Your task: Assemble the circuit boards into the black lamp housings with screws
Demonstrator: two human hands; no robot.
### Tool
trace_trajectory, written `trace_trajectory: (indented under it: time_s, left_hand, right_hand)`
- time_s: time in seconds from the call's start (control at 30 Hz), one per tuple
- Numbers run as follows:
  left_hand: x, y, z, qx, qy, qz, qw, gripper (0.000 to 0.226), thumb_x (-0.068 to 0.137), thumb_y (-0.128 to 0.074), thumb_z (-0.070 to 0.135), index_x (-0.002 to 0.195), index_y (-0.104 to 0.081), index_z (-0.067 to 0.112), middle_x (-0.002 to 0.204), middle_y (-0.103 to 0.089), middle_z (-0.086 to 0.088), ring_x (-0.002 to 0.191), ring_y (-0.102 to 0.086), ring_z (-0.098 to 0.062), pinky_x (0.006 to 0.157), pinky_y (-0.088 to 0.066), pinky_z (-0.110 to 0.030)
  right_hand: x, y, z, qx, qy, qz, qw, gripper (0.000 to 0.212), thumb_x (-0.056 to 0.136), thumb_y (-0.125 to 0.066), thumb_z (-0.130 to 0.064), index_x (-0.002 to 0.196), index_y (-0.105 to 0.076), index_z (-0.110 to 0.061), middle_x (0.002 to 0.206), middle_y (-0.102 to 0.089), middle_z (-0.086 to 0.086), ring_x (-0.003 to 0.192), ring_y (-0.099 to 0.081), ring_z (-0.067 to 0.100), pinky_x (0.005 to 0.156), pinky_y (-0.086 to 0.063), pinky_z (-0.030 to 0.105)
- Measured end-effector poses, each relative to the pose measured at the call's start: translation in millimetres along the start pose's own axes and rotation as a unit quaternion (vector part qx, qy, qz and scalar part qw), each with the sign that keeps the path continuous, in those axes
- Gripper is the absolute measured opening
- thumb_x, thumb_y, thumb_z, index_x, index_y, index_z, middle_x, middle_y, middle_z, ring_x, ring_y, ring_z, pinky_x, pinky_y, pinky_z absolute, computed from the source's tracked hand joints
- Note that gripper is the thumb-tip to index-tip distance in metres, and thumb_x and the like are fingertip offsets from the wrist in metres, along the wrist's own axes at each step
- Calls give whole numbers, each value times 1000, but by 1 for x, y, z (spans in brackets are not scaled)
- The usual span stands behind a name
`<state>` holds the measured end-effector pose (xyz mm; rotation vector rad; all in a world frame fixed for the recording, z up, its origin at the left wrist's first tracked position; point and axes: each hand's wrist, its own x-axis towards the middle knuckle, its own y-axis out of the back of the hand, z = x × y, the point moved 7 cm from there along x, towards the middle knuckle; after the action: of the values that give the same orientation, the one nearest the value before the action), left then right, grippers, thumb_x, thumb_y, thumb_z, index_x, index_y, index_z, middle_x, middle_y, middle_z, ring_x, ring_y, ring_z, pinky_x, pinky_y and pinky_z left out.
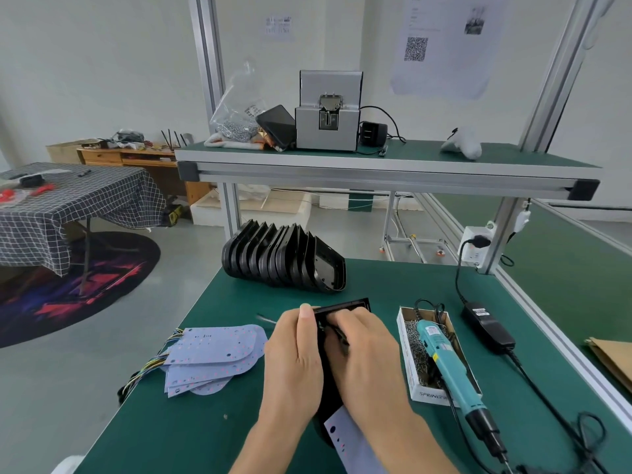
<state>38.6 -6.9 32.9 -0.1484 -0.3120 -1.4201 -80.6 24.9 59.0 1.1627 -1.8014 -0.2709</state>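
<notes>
A black lamp housing [345,307] lies on the green bench in front of me, mostly hidden under both hands. My left hand [294,357] grips its left edge, thumb hooked over the far rim. My right hand [366,357] curls over the housing's middle, fingers tucked into it on dark wires. A pale circuit board [345,436] sticks out from under my right wrist at the near end. More circuit boards [212,354] with coloured wires lie stacked to the left. A row of nested black housings [284,256] stands at the bench's far edge.
A teal electric screwdriver [448,364] rests across a white box of screws [410,357] to the right, its cable and power brick [489,325] beyond. The upper shelf [376,165] carries a grey screw feeder [328,114]. The bench's left edge drops to the floor.
</notes>
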Motion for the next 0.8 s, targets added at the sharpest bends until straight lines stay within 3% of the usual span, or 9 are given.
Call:
trace_trajectory:
  time_s: [0.13,0.3,0.43,0.53,0.63,0.8]
  left_hand:
    - [0,0,-4,27,-1,5,1000,41,107,-36,50,69,-52,44,67,-55,19,64,-47,-6,66,-37,-32]
    - [-2,-3,-4,58,-18,-5,998,35,102,-35,53,73,-53,43,79,-61,16,73,-56,-6,67,-38,-28]
    - [-1,-1,1,65,-39,-8,997,39,100,-32,58,81,-58,37,84,-63,14,84,-60,-7,73,-43,-29]
    - [1,4,2,42,-30,1,999,40,96,-28,62,77,-55,40,77,-61,15,75,-55,-8,70,-42,-33]
    - [-1,2,4,47,-39,-5,998,44,96,-29,61,84,-61,33,84,-64,13,84,-60,-8,76,-45,-31]
    - [-4,0,12,65,-91,5,994,36,100,-32,57,95,-61,36,94,-61,16,96,-61,-10,79,-43,-17]
  right_hand:
    - [-3,-7,-10,-108,18,-62,992,13,102,-57,-29,113,-65,-27,105,-55,-10,98,-48,15,77,-49,32]
    - [-3,-10,-13,-155,27,-130,979,22,106,-44,-24,123,-59,-26,117,-50,-6,108,-43,16,81,-46,28]
    - [0,-5,-10,-106,33,-144,983,29,103,-50,-21,129,-60,-26,118,-56,-7,109,-52,16,90,-46,27]
    - [3,9,-1,7,-5,-101,995,23,101,-59,-21,121,-69,-28,110,-68,-12,102,-63,10,89,-51,29]
    - [2,11,8,50,-40,-42,997,17,98,-65,-20,112,-71,-27,102,-72,-16,95,-66,8,84,-53,32]
    - [1,4,-2,18,-13,-11,1000,13,96,-60,-29,94,-71,-21,86,-65,-7,80,-61,15,71,-52,39]
